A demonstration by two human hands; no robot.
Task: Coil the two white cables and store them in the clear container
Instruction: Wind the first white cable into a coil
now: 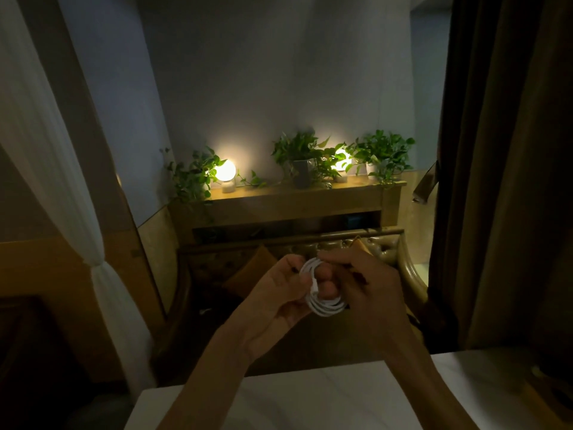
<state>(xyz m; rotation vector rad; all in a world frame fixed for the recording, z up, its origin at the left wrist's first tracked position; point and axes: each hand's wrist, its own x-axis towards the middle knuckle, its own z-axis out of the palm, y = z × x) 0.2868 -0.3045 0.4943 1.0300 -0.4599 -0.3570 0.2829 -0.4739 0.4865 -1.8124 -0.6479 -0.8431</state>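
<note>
A white cable (324,305) is wound into a small coil of several loops, held up in the air in front of me. My left hand (273,302) grips the coil from the left side, fingers curled around the loops. My right hand (366,293) holds it from the right, fingers closed over the top of the coil and through its middle. A second white cable and the clear container do not show in this view.
A white table (310,398) lies under my forearms. Beyond it stands a tufted brown sofa (381,249) with an orange cushion (248,271). A wooden shelf (294,197) carries potted plants and two glowing lamps. Curtains hang left and right.
</note>
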